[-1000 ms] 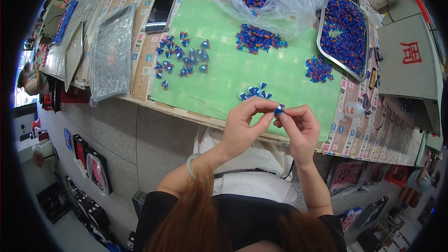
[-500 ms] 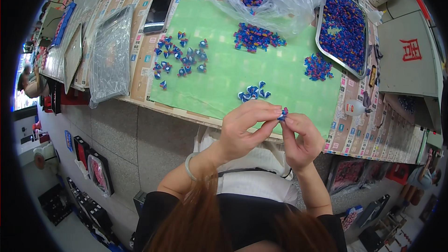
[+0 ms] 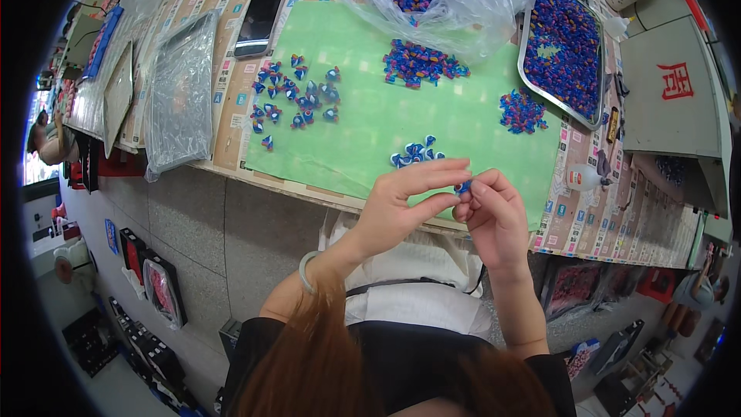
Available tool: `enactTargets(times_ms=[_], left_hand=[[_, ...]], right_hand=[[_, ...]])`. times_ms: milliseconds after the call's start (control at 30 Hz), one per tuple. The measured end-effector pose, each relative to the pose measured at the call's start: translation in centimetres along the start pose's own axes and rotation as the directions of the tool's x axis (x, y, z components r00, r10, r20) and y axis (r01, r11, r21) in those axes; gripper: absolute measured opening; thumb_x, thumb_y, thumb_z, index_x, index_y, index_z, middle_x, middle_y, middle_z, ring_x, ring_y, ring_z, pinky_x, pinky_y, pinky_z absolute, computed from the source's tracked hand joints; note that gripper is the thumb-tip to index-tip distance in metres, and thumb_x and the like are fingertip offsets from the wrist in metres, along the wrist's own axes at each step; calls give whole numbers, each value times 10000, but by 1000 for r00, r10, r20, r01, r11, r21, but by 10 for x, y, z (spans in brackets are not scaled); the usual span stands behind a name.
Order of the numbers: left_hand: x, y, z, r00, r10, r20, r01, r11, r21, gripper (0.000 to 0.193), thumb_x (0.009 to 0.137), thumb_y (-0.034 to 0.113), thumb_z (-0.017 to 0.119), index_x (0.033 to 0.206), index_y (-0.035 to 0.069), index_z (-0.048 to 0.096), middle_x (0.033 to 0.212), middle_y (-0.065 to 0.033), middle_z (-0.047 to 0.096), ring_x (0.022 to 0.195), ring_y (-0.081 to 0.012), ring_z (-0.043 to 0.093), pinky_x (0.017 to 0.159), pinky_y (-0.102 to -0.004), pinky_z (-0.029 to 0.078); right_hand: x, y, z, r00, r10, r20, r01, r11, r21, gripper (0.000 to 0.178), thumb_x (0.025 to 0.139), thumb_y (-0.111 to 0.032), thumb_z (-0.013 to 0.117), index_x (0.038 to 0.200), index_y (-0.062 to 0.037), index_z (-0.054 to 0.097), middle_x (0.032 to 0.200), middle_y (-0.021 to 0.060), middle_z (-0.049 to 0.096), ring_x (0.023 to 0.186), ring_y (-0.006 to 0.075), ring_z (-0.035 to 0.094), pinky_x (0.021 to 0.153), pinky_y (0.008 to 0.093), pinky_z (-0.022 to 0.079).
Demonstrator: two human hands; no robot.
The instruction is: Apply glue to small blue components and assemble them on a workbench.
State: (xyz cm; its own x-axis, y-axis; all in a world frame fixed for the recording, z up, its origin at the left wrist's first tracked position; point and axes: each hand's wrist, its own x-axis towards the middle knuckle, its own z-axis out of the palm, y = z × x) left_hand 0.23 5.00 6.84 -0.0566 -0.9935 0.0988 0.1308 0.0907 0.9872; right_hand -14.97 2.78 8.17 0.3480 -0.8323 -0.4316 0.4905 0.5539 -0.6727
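Observation:
At the near edge of the green mat (image 3: 347, 139), my hands meet around a small blue plastic piece (image 3: 463, 187) with a bit of red. My left hand (image 3: 405, 201) has it between thumb and forefinger. From the other side, my right hand (image 3: 495, 216) pinches it, with its other fingers curled below. Fingertips cover most of the piece. Just beyond my left fingers lies a small cluster of blue-and-white pieces (image 3: 417, 152). Farther left, several blue, white and red assembled pieces (image 3: 297, 93) are spread over the mat.
Small blue-and-red parts (image 3: 423, 64) form a heap below a clear plastic bag (image 3: 478, 8); a smaller pile (image 3: 522, 112) sits beside a metal tray (image 3: 525, 69) of similar parts. A phone (image 3: 261, 19), a plastic-wrapped tray (image 3: 181, 96) and a white bottle (image 3: 583, 177) lie around the mat.
My right fingers have shifted and curled lower around the piece. My left fingertips have spread a little farther apart. The piece has turned and sits slightly more to the left.

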Motion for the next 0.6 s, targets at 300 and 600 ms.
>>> enactTargets(times_ms=[300, 600], left_hand=[[-3, -7, 0, 871, -469, 149, 421, 553, -719, 145, 803, 49, 527, 939, 7, 553, 845, -72, 583, 753, -134, 552, 708, -258, 453], [-3, -9, 3, 869, -475, 136, 419, 562, -713, 113, 803, 71, 539, 899, 14, 559, 814, -55, 583, 730, -119, 550, 666, -238, 460]], right_hand=[[-6, 7, 7, 948, -306, 92, 316, 857, -406, 75, 779, 7, 503, 845, 33, 527, 783, 53, 503, 665, 91, 451, 596, 200, 362], [-7, 10, 1, 931, -347, 110, 354, 793, -496, 73, 781, 12, 506, 837, 41, 542, 798, 53, 491, 684, 92, 453, 614, 202, 370]])
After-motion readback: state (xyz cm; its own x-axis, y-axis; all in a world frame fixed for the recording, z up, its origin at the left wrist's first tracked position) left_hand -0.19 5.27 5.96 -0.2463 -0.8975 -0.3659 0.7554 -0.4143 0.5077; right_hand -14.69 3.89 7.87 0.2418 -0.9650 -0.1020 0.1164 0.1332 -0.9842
